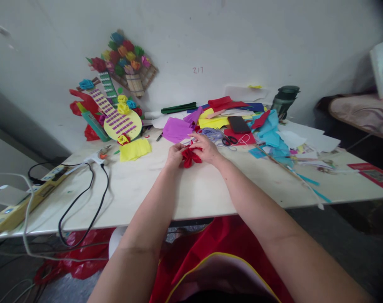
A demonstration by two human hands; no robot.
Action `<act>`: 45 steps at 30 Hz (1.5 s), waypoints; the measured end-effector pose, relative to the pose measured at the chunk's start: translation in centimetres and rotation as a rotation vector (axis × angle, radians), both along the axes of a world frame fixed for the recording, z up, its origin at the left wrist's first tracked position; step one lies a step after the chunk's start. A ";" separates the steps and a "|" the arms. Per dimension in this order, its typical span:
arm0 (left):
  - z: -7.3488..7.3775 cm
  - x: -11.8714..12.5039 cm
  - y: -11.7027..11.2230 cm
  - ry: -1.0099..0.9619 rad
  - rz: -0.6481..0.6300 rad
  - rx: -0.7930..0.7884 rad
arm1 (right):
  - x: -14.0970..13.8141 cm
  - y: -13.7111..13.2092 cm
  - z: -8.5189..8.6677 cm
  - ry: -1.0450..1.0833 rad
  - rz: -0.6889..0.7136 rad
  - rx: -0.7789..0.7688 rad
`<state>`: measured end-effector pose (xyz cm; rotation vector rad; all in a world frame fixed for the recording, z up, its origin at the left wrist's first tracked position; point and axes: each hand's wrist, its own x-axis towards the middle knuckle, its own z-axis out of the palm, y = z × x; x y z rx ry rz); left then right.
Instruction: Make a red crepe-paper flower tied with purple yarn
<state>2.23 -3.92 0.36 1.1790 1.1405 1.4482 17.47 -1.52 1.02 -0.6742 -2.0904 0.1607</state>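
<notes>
Between my two hands, over the middle of the white table [210,193], is a piece of gathered red crepe paper [189,158] shaped like a flower. My left hand [175,155] pinches its left side. On the other side, my right hand [206,148] has its fingers closed on the top and right of the paper. The fingertips partly hide the red folds. Just behind my hands lie purple paper sheets [178,129] and a bundle of pale violet cord [212,135]. Black-handled scissors [230,140] rest to the right of the cord.
At the left stand a paper-flower-decorated guitar shape [123,125], a yellow sheet [135,149], a glue gun [99,156] and a power strip [36,200] with loose cables. Rightward are a phone [238,125], blue crepe paper [270,130], a thin stick [280,165] and a dark green bottle [284,103].
</notes>
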 end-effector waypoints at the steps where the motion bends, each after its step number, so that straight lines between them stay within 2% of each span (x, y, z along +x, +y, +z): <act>1: 0.0 0.0 -0.1 -0.005 -0.008 -0.012 | 0.0 0.1 -0.1 0.003 0.004 -0.002; 7: 0.0 0.1 -0.4 -0.042 -0.130 -0.049 | 0.1 0.4 -0.6 -0.030 0.032 -0.024; 14: -0.2 -0.1 -0.5 -0.014 -0.214 -0.076 | 0.2 0.5 -0.7 -0.021 0.058 -0.098; 25: -0.1 -0.1 -0.4 -0.050 -0.190 -0.046 | 0.3 0.4 -0.6 0.031 0.136 -0.148; 34: -0.2 0.0 -0.3 0.007 -0.155 -0.091 | 0.1 0.3 -0.6 0.041 0.105 -0.149; 45: -0.3 -0.2 -0.2 -0.033 -0.203 -0.106 | 0.3 0.6 -0.7 0.039 0.135 -0.163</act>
